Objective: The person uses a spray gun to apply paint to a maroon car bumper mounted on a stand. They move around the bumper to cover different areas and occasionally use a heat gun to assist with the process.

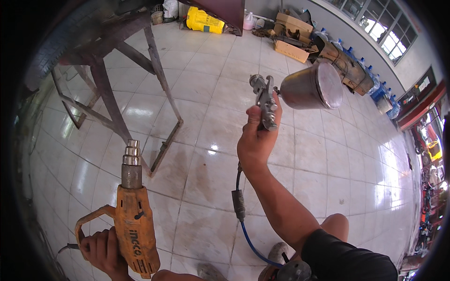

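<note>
My left hand (104, 253) is closed round the handle of an orange heat gun (136, 229), whose stepped metal nozzle points away from me. Held up at the centre right, a silver spray gun (266, 104) sits in my right hand (258, 140), with the thumb along its near side. The metal paint cup (311, 88) of the spray gun sticks out to the right. From the grip a blue air hose (253, 247) with a dark inline fitting (238, 205) hangs down towards my feet. Part of the spray gun's grip is hidden by my fingers.
A dark metal stand (105, 89) with splayed legs is at the left, bearing a dark panel. Along the far wall are a yellow sack (204, 20), cardboard boxes (291, 50) and several blue water bottles (380, 91). White tiles (213, 182) cover the floor.
</note>
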Tool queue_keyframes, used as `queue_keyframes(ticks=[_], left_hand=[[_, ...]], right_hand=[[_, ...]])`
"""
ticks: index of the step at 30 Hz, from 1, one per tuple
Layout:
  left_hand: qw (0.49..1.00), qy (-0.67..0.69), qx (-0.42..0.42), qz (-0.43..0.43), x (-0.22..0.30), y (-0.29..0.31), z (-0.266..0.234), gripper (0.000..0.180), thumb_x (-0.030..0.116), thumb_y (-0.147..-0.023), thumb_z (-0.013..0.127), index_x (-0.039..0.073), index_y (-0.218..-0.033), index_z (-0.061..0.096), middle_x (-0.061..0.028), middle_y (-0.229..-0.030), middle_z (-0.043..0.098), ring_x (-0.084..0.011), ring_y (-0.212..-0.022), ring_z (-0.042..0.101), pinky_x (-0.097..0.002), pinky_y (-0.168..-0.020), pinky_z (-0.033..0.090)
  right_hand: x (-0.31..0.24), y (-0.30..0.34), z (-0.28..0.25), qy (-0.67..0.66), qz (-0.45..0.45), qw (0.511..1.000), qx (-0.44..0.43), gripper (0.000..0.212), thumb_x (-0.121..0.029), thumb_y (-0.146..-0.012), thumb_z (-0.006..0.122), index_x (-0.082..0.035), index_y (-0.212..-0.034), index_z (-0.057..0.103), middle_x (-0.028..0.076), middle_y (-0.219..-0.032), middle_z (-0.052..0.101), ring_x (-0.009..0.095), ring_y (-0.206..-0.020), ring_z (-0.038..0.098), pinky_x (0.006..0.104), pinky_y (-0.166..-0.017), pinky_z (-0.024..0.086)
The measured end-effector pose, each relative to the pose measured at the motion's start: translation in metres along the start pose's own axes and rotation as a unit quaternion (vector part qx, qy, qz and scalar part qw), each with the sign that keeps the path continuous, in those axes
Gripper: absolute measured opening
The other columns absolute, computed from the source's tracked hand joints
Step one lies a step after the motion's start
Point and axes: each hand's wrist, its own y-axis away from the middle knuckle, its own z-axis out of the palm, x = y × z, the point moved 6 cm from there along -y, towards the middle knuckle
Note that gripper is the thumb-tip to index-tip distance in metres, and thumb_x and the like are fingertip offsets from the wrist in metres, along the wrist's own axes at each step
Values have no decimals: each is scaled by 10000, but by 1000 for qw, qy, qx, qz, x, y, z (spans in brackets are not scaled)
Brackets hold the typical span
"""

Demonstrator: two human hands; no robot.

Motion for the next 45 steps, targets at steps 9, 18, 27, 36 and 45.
queue_keyframes(ticks=[9, 18, 27, 36, 45], left_hand=[[999, 4, 39, -18, -2, -1, -9, 196, 99, -743, 724, 34, -926, 701, -58, -780, 629, -215, -753, 623, -413, -848, 421], [998, 14, 44, -39, 5, -3, -16, 199, 118, -762, 710, 46, -948, 717, -49, -781, 638, -219, -752, 619, -409, -857, 409], [996, 24, 58, -58, 11, -1, -33, 187, 119, -747, 703, 39, -915, 722, -56, -762, 637, -219, -756, 625, -417, -831, 401], [998, 2, 62, -20, 24, -11, -76, 222, 42, -682, 747, 20, -891, 679, -63, -754, 611, -227, -748, 605, -405, -829, 441], [999, 24, -18, 38, 4, -14, -113, 291, 72, -780, 772, -5, -1037, 657, -90, -935, 668, -238, -888, 646, -414, -872, 483]], right_hand=[[-64, 49, -9, -206, -17, 974, -89, 623, -363, -1038, 586, -6, -1477, 324, 15, -830, 566, 25, -604, 469, 199, -507, 380], [-135, 58, -28, -271, 20, 938, -216, 777, -497, -976, 631, 8, -1470, 307, 83, -846, 631, 52, -564, 509, 200, -477, 405], [-73, -21, -55, -111, 75, 983, -125, 390, -420, -1071, 502, -34, -1022, 525, 45, -764, 575, 98, -456, 506, 239, -413, 407], [28, -106, -80, -71, 131, 984, -97, 288, -347, -1045, 591, -61, -1042, 556, 24, -760, 604, 67, -447, 479, 239, -383, 360], [34, -136, -147, -32, 122, 969, -214, 411, -236, -988, 688, -42, -1341, 606, -2, -855, 650, 64, -641, 539, 251, -566, 458]])
